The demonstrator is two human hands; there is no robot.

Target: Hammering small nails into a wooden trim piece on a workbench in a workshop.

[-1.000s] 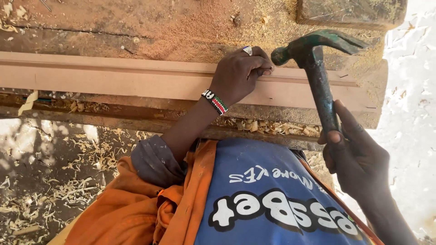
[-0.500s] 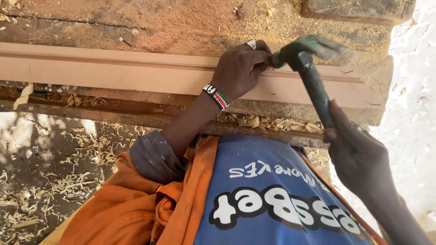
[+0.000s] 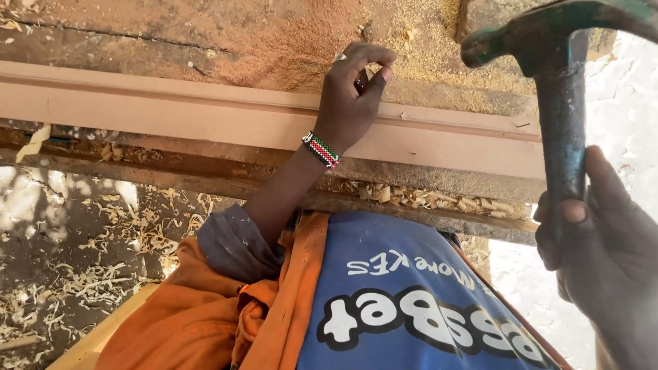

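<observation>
My left hand point(image 3: 349, 96) is lifted just past the far edge of a long pinkish wooden moulding strip point(image 3: 171, 113). Its thumb and forefinger are pinched together over the sawdust, and I cannot make out whether something small is between them. A beaded wristband point(image 3: 321, 151) is on that wrist. My right hand point(image 3: 610, 253) grips the handle of a green-headed claw hammer point(image 3: 552, 34). The hammer is raised close to the camera at the right, well above the strip.
The strip lies along a rough workbench point(image 3: 205, 34) covered in sawdust. A wooden block point(image 3: 490, 14) sits at the bench's far right. Wood shavings point(image 3: 89, 274) litter the ground at the left and lie under the bench edge point(image 3: 411, 195). My orange and blue clothing fills the foreground.
The hammer has swung up from the strip, toward the camera and to the right. My left hand has let go of the spot on the strip and moved up over the sawdust.
</observation>
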